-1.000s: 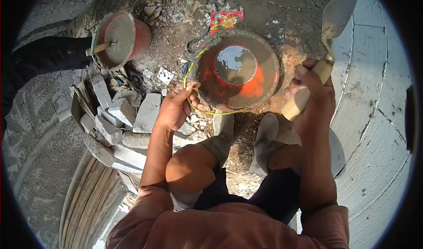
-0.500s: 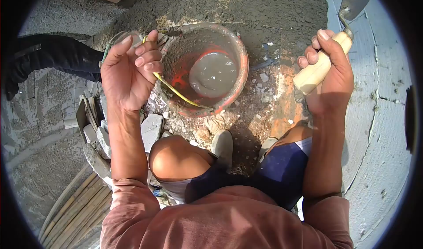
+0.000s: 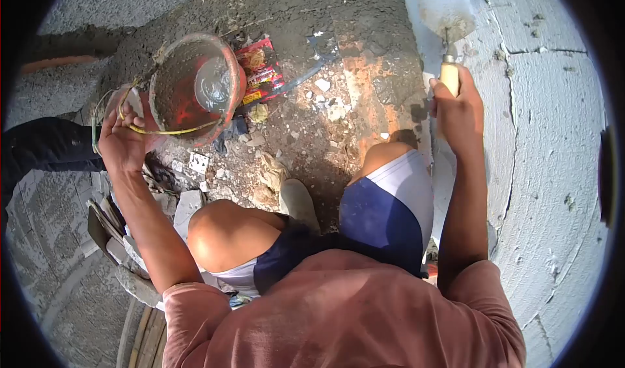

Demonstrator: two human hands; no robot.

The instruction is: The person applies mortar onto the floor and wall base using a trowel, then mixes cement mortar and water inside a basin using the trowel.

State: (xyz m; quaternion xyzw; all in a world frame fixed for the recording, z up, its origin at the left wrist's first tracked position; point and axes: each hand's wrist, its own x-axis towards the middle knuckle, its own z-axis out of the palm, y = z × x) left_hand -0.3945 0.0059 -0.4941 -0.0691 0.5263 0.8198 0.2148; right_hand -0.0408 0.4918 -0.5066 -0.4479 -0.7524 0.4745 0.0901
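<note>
My left hand point(image 3: 124, 140) is curled around the thin yellow-green handle point(image 3: 172, 132) of a reddish-orange bucket point(image 3: 170, 98). Grey wet mortar point(image 3: 217, 84) lies in the bottom of the bucket, and its inner wall is caked with grey. The bucket looks tilted toward me, on mortar-smeared ground. On the right, my right hand point(image 3: 461, 117) grips the pale wooden handle of a trowel point(image 3: 449, 78). The trowel's metal blade point(image 3: 446, 13) points away from me, over or against the light grey block wall point(image 3: 540, 127); whether it touches cannot be told.
A red printed packet point(image 3: 262, 68) and a grey-blue strip point(image 3: 303, 79) lie right of the bucket. White rubble point(image 3: 322, 84) is scattered on the ground. Broken slabs point(image 3: 189, 208) and long wooden strips point(image 3: 151, 342) lie at the left, near a wrinkled black fabric shape point(image 3: 49, 140).
In view, the bucket and my left hand have shifted left, uncovering the red packet. My right hand has turned the trowel from slanting to nearly straight ahead and shifted left in view.
</note>
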